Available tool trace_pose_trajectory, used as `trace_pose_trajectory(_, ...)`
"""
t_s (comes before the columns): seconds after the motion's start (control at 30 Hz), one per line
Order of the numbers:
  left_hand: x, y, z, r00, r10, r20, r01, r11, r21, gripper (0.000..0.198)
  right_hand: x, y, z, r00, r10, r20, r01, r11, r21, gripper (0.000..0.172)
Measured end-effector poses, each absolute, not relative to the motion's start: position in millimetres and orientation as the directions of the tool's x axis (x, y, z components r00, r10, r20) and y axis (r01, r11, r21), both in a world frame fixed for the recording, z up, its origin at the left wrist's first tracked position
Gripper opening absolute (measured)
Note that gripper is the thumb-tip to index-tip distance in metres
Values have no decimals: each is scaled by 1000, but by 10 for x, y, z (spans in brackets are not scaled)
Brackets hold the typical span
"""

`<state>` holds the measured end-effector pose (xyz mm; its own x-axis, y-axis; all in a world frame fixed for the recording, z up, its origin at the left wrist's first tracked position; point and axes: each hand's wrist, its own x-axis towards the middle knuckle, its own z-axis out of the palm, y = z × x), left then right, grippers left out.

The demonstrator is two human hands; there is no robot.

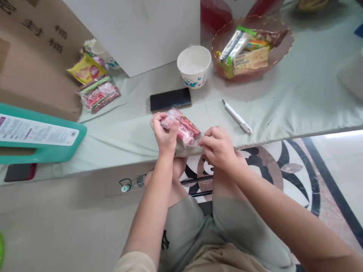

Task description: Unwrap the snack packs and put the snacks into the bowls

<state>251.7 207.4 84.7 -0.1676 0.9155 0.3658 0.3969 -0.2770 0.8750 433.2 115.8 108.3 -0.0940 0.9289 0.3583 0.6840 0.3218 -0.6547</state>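
Observation:
Over the table's front edge I hold a clear plastic bag of red snack packets (185,128). My left hand (166,134) grips its left end, thumb on top. At the bag's lower right corner, the fingers of my right hand (218,145) pinch the clear plastic. Just behind the bag lies a black phone (170,99), screen up. A white pen (237,116) rests to the right, beyond my right hand. Behind the phone stands a white paper bowl (194,66) with a blue leaf print.
A pinkish glass bowl (255,73) holds several wrapped snacks. More packets (99,92) lie at left beside a cardboard box (36,75). A white box (147,30) stands at the back. A green carrier (70,147) and a dark red-edged phone (19,172) sit at the left edge.

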Motion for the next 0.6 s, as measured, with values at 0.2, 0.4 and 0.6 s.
trace_pose_trajectory(0.2,2723,1971,995,-242,926,289,401,-176,899,15,4722,1220,1036,59,894,444,778,238,-581,26)
trace_pose_trajectory(0.4,2618,2003,1055,-398,908,132,36,-128,991,17,4928,1307,983,184,908,378,721,137,-679,22)
trace_pose_trajectory(0.6,2208,2017,1139,-453,891,-15,10,22,1000,17,4873,1350,956,217,905,365,722,103,-684,18)
